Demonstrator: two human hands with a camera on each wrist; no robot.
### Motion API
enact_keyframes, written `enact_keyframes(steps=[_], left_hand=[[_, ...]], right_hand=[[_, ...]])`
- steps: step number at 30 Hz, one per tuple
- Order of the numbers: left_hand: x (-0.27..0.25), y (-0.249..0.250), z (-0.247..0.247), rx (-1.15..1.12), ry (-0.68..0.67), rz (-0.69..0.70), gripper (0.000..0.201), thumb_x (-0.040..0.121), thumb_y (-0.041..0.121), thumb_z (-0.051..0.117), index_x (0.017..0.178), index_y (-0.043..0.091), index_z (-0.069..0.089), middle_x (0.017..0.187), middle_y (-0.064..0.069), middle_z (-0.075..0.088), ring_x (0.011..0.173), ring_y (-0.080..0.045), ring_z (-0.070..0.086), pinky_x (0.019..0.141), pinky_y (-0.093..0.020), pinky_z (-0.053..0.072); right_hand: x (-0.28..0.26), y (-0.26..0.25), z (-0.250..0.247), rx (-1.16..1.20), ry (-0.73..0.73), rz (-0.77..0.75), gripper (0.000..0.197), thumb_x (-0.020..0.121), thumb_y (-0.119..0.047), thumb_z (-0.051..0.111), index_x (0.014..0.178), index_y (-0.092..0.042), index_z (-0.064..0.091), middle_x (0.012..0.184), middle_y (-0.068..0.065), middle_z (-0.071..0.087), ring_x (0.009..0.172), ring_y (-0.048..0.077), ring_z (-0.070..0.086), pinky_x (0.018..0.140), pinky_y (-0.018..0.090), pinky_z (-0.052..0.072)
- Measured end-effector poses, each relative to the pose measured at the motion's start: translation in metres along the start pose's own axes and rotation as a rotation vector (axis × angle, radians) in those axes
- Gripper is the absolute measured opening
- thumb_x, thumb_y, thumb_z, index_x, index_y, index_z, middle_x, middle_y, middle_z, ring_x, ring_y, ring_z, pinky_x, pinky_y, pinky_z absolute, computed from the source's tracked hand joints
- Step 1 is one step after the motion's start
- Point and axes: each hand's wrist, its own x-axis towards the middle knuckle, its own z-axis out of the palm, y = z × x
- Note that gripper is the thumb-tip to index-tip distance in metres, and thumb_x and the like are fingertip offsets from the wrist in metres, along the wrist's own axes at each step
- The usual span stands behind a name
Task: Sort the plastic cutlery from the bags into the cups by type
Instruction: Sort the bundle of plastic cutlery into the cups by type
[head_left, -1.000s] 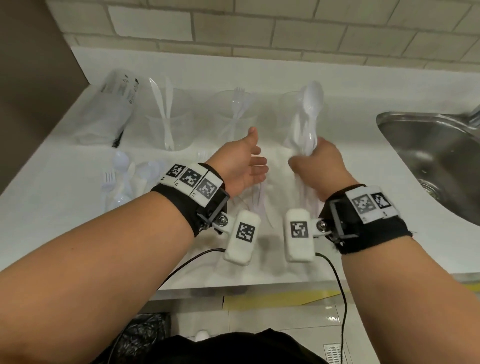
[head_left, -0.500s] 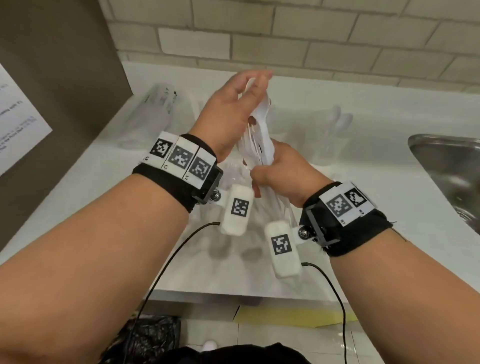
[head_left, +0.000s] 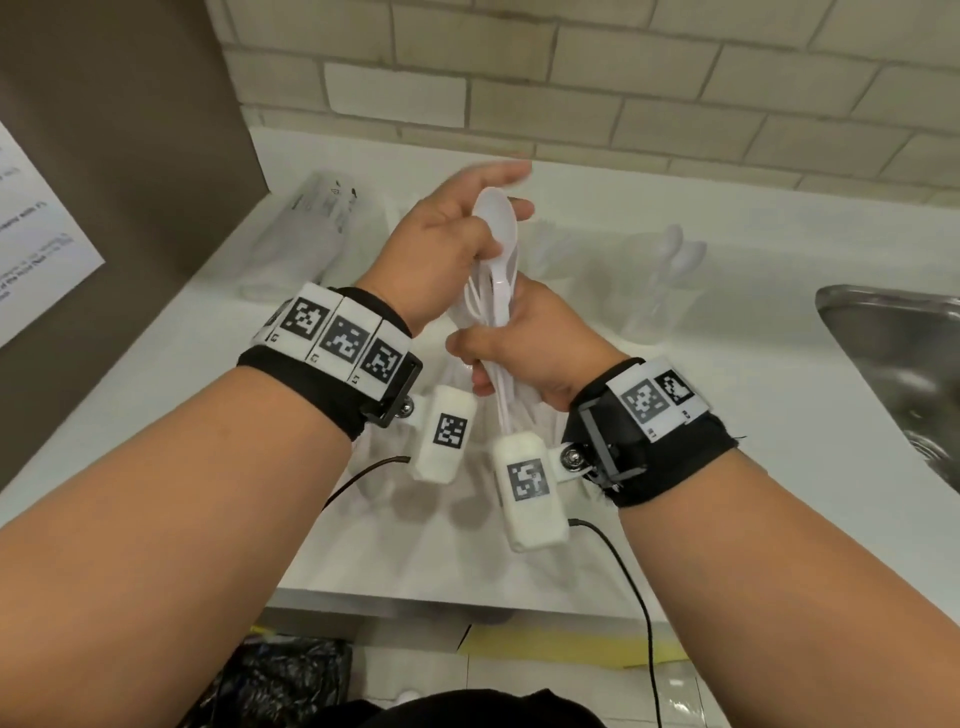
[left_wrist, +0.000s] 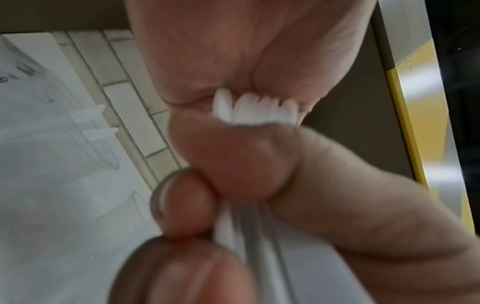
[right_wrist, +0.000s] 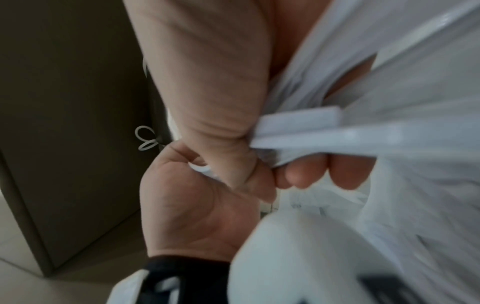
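Now that L hand has come up onto the spoon bowl | R hand fingers clenched on cutlery bundle w/ bag | next: pull spoon, far-right cup.

The left hand hides most cups; the spoon cup is blurred; the right hand covers the cutlery bundle's middle.

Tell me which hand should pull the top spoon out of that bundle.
Left, probably. The left hand already pinches the bowl of the top spoon, while the right hand is wrapped round the bundle of cutlery lower down, steadying the handles.
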Motion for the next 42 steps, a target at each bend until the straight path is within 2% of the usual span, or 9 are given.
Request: enact_keyframes(steps=[4, 7, 12, 18, 24, 27, 33, 38, 42], left_hand=[[0.0, -0.006, -0.008, -0.041, -0.015, 0.046, 0.03, 0.08, 0.007, 0.047, 0.099, 0.019, 0.068, 0.116, -0.003, 0.067, 0.11, -0.023, 0.064, 0.095, -0.034, 0.051], [0.004, -0.008, -0.012, 0.026, -0.043, 0.05, 0.022, 0.087, 0.02, 0.051, 0.095, 0.017, 0.071, 0.12, 0.002, 0.067, 0.115, -0.01, 0.061, 0.101, -0.025, 0.044], [-0.002, -0.017, -0.038, -0.302, -0.005, -0.189, 0.059, 0.09, 0.063, 0.039, 0.144, 0.037, 0.038, 0.155, 0.007, 0.034, 0.137, -0.019, 0.038, 0.109, -0.043, 0.033], [-0.014, -0.031, -0.037, -0.646, 0.022, -0.658, 0.061, 0.094, 0.059, 0.036, 0.118, 0.008, 0.058, 0.118, -0.017, 0.057, 0.104, -0.038, 0.059, 0.101, -0.056, 0.041], [-0.031, -0.035, -0.025, -0.912, -0.101, -0.752, 0.065, 0.101, 0.049, 0.029, 0.138, -0.002, 0.044, 0.133, -0.03, 0.051, 0.122, -0.045, 0.052, 0.109, -0.055, 0.034], [-0.034, -0.037, -0.027, -0.932, -0.007, -0.748, 0.057, 0.103, 0.043, 0.029, 0.132, -0.001, 0.049, 0.123, -0.024, 0.06, 0.109, -0.039, 0.061, 0.104, -0.054, 0.04], [-0.038, -0.04, -0.034, -0.823, -0.133, -0.889, 0.057, 0.099, 0.046, 0.035, 0.135, 0.005, 0.05, 0.139, -0.022, 0.051, 0.125, -0.045, 0.05, 0.104, -0.063, 0.037], [-0.036, -0.033, -0.032, -0.814, -0.064, -0.711, 0.04, 0.101, 0.026, 0.035, 0.119, -0.002, 0.058, 0.11, -0.021, 0.068, 0.096, -0.036, 0.069, 0.084, -0.046, 0.057], [-0.042, -0.036, -0.038, -0.589, -0.11, -0.705, 0.045, 0.101, 0.04, 0.034, 0.121, 0.007, 0.058, 0.109, -0.014, 0.063, 0.103, -0.035, 0.062, 0.088, -0.05, 0.052]], right_hand=[[0.003, 0.003, 0.005, 0.054, 0.011, 0.002, 0.036, 0.079, 0.001, 0.07, 0.11, -0.009, 0.053, 0.076, 0.008, 0.059, 0.05, 0.019, 0.059, 0.062, 0.046, 0.059], [0.006, 0.006, 0.006, 0.06, 0.025, -0.011, 0.036, 0.077, 0.001, 0.072, 0.107, -0.007, 0.054, 0.077, 0.01, 0.061, 0.048, 0.019, 0.057, 0.056, 0.039, 0.058], [0.007, -0.018, -0.012, 0.13, 0.244, -0.223, 0.029, 0.078, 0.0, 0.072, 0.098, -0.011, 0.054, 0.068, 0.006, 0.06, 0.049, 0.02, 0.057, 0.056, 0.035, 0.054], [0.011, -0.071, -0.008, 0.382, 0.314, -0.623, 0.042, 0.078, 0.007, 0.067, 0.113, -0.005, 0.046, 0.08, 0.017, 0.056, 0.055, 0.025, 0.055, 0.056, 0.035, 0.052], [0.02, -0.05, 0.022, 0.25, 0.313, -0.548, 0.076, 0.064, -0.007, 0.08, 0.121, -0.042, 0.043, 0.114, 0.015, 0.062, 0.099, 0.032, 0.066, 0.08, 0.051, 0.058], [0.023, -0.032, 0.029, 0.274, 0.288, -0.473, 0.093, 0.063, -0.002, 0.08, 0.136, -0.034, 0.034, 0.133, 0.014, 0.053, 0.116, 0.032, 0.059, 0.092, 0.049, 0.054], [0.026, -0.027, 0.026, 0.224, 0.293, -0.409, 0.067, 0.057, -0.012, 0.082, 0.114, -0.007, 0.049, 0.097, 0.023, 0.067, 0.09, 0.038, 0.068, 0.079, 0.056, 0.057], [0.024, -0.023, 0.025, 0.188, 0.242, -0.388, 0.058, 0.062, -0.005, 0.081, 0.112, 0.001, 0.053, 0.087, 0.014, 0.07, 0.082, 0.029, 0.071, 0.076, 0.045, 0.059], [0.024, -0.02, 0.025, 0.227, 0.157, -0.333, 0.014, 0.075, -0.003, 0.072, 0.088, -0.006, 0.066, 0.069, 0.01, 0.067, 0.064, 0.025, 0.066, 0.067, 0.04, 0.058]])
